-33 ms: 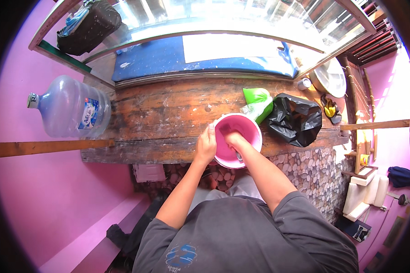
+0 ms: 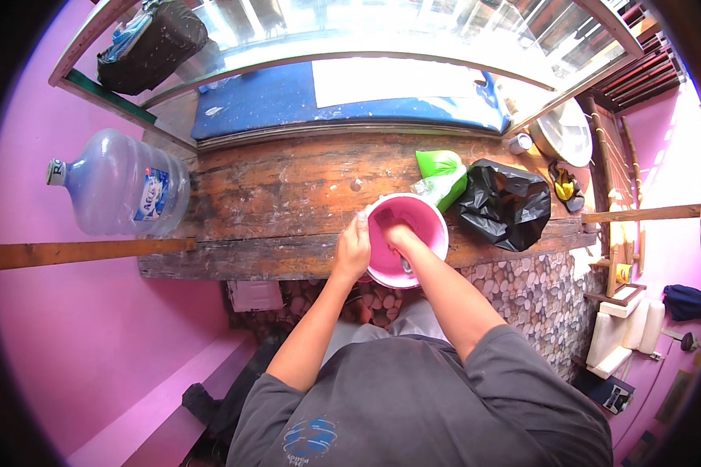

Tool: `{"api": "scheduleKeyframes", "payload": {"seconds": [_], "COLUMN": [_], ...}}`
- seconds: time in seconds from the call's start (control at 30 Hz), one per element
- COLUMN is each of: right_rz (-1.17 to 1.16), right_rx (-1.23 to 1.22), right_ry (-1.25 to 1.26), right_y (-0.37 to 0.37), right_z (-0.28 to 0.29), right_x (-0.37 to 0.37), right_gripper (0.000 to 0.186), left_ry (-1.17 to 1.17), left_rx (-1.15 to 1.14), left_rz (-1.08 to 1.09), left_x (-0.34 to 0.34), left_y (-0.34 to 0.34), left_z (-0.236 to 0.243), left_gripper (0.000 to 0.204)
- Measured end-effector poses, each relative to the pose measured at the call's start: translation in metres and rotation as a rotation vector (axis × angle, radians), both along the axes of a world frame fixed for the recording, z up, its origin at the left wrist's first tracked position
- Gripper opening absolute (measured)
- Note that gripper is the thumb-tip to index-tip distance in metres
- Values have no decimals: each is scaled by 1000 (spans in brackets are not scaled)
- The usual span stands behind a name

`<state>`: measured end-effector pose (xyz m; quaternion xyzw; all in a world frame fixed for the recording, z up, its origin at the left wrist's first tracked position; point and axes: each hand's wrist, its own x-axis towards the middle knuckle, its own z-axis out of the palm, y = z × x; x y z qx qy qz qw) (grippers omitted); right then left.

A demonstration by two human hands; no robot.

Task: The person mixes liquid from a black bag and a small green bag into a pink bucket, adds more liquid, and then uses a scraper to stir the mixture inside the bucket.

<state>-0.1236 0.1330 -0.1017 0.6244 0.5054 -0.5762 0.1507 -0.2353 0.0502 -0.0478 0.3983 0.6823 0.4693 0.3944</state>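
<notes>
Hardly anything has moved since the earlier frame, beyond perhaps a slight shift of the right hand (image 2: 397,236) inside the pink bucket (image 2: 432,222); its fingers are hidden, so whether they grip something cannot be told; the left hand (image 2: 354,247) grips the bucket's left side, at the front edge of the wooden table (image 2: 280,194); the step appears to be handwork inside the bucket; the next move probably calls for a steady left hold.
</notes>
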Motion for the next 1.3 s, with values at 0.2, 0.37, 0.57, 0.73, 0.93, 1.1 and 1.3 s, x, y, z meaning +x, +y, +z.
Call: {"api": "scheduleKeyframes", "payload": {"seconds": [0.2, 0.37, 0.57, 0.73, 0.93, 1.1, 1.3], "right_rz": [-564, -301, -400, -322, -67, -305, -648], "right_rx": [-269, -165, -221, -159, -46, -214, -407], "right_ry": [311, 200, 182, 177, 37, 162, 430], "right_y": [7, 19, 10, 2, 5, 7, 27], "right_z": [-11, -19, -7, -12, -33, -12, -34], "right_x": [-2, 13, 5, -1, 1, -10, 11], "right_gripper": [27, 25, 28, 25, 28, 29, 28], "left_ry": [-206, -6, 41, 71, 132, 220, -236], "left_rx": [-129, -1, -57, -129, -74, -94, -157], "left_rz": [99, 150, 235, 219, 172, 188, 210], "left_x": [14, 16, 32, 31, 29, 27, 44], "left_y": [3, 3, -10, -10, -11, -17, -3], "left_z": [42, 18, 11, 12, 7, 6, 40], "left_gripper": [50, 52, 54, 54, 53, 53, 52]}}
